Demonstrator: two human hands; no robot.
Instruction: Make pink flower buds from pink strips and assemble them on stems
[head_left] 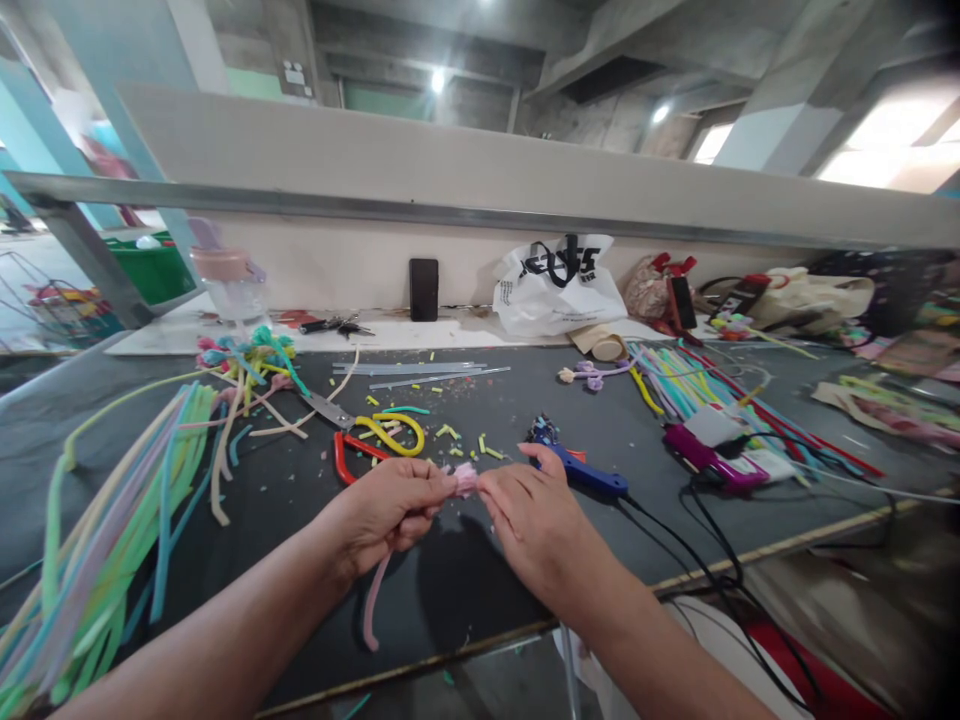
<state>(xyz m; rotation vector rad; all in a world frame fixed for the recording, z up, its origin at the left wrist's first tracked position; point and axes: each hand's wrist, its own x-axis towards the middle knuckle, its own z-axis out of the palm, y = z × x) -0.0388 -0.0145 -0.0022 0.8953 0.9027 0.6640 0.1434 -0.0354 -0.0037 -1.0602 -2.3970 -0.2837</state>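
Note:
My left hand (pixel 397 502) is closed in a pinch on a small pink piece (pixel 465 480) over the dark table. From under that hand a pink stem (pixel 373 605) hangs down. My right hand (pixel 529 490) touches the other side of the pink piece with its fingertips, its thumb raised. Just beyond my left hand lie scissors (pixel 375 436) with one red and one yellow handle. A blue glue gun (pixel 589 474) rests right beside my right hand, its cord running to the right. Small yellow-green bits (pixel 448 432) are scattered behind the hands.
Long pastel strips (pixel 142 510) cover the left side, with coloured pieces (pixel 251 358) behind them. Clear sticks (pixel 420 370), a phone (pixel 424 290), a bottle (pixel 229 285) and a white bag (pixel 559 290) stand or lie farther back. More strips (pixel 675 385) and a magenta device (pixel 712 458) are right.

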